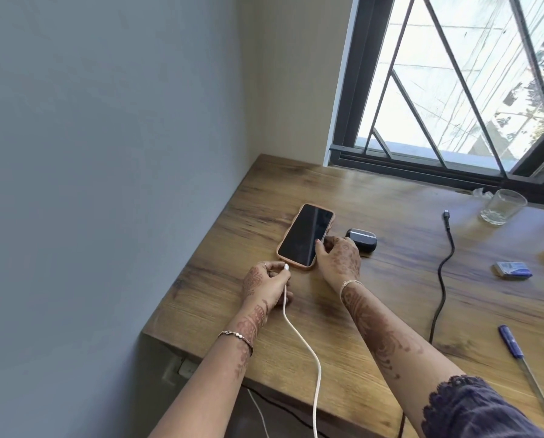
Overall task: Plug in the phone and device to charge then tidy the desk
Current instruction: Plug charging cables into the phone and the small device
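Observation:
A phone (304, 235) in a peach case lies screen-up and dark on the wooden desk (390, 295). My left hand (266, 284) pinches the plug of a white cable (299, 336) right at the phone's near end. My right hand (340, 259) holds the phone's right edge with curled fingers. A small dark device (364, 239) sits just right of the phone, partly behind my right hand. A black cable (442, 279) lies loose on the desk, its plug end pointing towards the window.
A glass tumbler (502, 207) stands near the window sill. A small blue box (514, 270) lies at the right, and pens (517, 352) lie at the right front. A grey wall borders the desk's left edge; a wall socket (184, 369) sits below it.

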{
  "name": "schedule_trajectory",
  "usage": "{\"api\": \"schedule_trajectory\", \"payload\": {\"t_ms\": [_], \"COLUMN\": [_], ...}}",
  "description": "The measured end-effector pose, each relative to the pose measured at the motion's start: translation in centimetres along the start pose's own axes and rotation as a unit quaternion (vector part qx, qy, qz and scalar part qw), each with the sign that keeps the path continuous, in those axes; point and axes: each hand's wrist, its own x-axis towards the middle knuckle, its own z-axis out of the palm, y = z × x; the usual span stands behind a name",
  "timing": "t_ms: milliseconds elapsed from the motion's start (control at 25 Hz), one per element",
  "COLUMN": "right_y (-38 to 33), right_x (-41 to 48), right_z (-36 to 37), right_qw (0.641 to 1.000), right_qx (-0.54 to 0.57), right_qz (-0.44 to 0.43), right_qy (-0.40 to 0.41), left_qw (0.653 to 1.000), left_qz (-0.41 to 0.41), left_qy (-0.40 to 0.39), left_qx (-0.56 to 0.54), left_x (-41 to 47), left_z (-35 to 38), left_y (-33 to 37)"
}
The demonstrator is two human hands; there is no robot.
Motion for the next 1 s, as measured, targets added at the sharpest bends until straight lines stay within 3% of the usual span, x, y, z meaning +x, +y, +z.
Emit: {"api": "schedule_trajectory", "payload": {"t_ms": [320, 760, 1000], "right_y": [-0.3, -1.5, -1.3], "right_x": [-0.3, -0.4, 0.0], "right_z": [-0.1, 0.4, 1.3], "right_qw": [1.0, 0.99, 0.97], "right_qx": [-0.001, 0.037, 0.166], "right_qz": [0.015, 0.122, 0.167], "right_qy": [-0.002, -0.066, -0.055], "left_qw": [0.997, 0.985, 0.981], "left_qz": [-0.031, -0.056, -0.05], "left_qy": [-0.071, -0.11, -0.122], "left_qx": [-0.002, -0.121, -0.141], "left_x": [0.0, 0.3, 0.2], "left_z": [-0.9, -2.6, -2.7], "left_y": [1.6, 1.9, 1.9]}}
